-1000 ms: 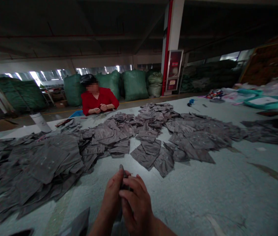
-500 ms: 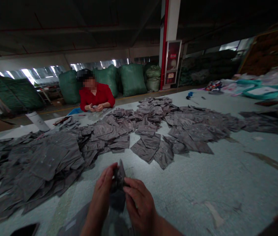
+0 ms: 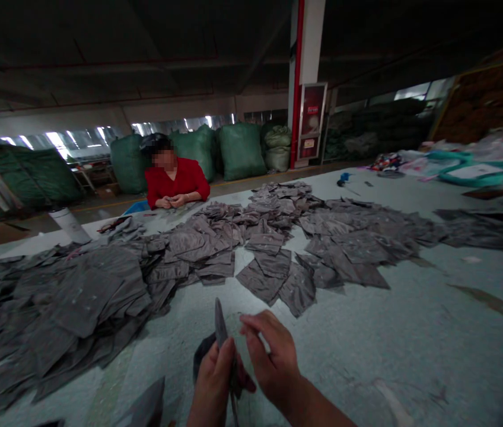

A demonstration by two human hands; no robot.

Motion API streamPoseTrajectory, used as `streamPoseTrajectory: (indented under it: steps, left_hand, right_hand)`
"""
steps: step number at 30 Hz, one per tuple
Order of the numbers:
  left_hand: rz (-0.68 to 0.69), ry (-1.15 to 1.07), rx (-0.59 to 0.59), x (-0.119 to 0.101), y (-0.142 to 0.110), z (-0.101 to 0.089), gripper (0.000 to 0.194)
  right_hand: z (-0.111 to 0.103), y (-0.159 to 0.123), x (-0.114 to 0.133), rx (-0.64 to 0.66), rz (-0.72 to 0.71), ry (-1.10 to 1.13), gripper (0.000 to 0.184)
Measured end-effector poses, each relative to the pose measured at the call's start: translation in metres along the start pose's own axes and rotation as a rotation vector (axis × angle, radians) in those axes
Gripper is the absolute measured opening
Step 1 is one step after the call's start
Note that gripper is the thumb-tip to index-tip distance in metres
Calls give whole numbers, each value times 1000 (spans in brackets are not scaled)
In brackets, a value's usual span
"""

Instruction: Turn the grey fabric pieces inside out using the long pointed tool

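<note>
The left hand (image 3: 213,385) pinched a light, limp grey fabric strip (image 3: 220,323) low down, the right hand (image 3: 273,362) open beside it.

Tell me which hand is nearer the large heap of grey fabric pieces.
Left. The left hand lies right of the large grey fabric heap; the right hand is farther off, beyond the left hand.

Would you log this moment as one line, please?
left hand: holds grey cloth | right hand: open, beside it | co-worker: across table
</note>
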State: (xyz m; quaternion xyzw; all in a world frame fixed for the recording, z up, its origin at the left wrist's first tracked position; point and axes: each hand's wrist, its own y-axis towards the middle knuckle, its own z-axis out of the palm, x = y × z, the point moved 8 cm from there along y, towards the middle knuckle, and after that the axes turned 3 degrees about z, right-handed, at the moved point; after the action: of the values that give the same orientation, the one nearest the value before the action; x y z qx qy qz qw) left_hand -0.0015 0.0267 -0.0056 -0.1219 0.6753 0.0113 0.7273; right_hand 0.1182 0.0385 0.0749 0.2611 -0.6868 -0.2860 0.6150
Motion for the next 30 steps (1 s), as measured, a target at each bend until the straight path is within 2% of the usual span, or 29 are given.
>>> streamPoseTrajectory:
  steps: [2, 4, 5, 7, 8, 10, 12, 14, 16, 19, 21, 24, 27, 30]
  left_hand:
    - [-47, -22, -15, 12, -5, 3, 42]
    - [-91, -33, -32, 25, -12, 4, 44]
    - [-115, -33, -47, 30, -16, 3, 45]
    - [-143, -18, -63, 36, -22, -1, 44]
    - [-138, -4, -63, 34, -23, -2, 43]
    - [-86, 22, -83, 22, -19, -6, 41]
    - [-12, 42, -134, 2, -10, -10, 37]
    - [37, 53, -159, -16, 2, -10, 32]
    - [73, 83, -112, -27, 12, -3, 27]
    - [98, 144, -49, -21, 16, 4, 28]
    - [72, 170, -47, -7, 11, 2, 35]
    - [43, 210, -23, 8, 1, -3, 41]
    - [96, 313, -48, 4, -4, -10, 41]
    - [169, 312, -222, -8, -10, -23, 37]
  right_hand:
    - [16, 20, -24, 78, 235, 82, 22]
    - [47, 33, -44, 241, 438, 208, 26]
    - [66, 35, -49, 363, 512, 268, 26]
    - [95, 39, -51, 538, 552, 282, 23]
    - [102, 43, -50, 562, 521, 236, 23]
    - [103, 58, -50, 482, 423, 115, 24]
    - [91, 73, -55, 354, 375, 61, 26]
    - [75, 82, -70, 261, 413, 63, 24]
    - [56, 82, -87, 160, 469, 60, 25]
    - [41, 58, -104, 57, 568, 64, 29]
    - [47, 33, -109, 48, 632, 83, 33]
    - [70, 10, -110, 117, 658, 139, 35]
    - [78, 17, -114, 212, 634, 172, 31]
    - [67, 42, -113, 262, 565, 166, 29]
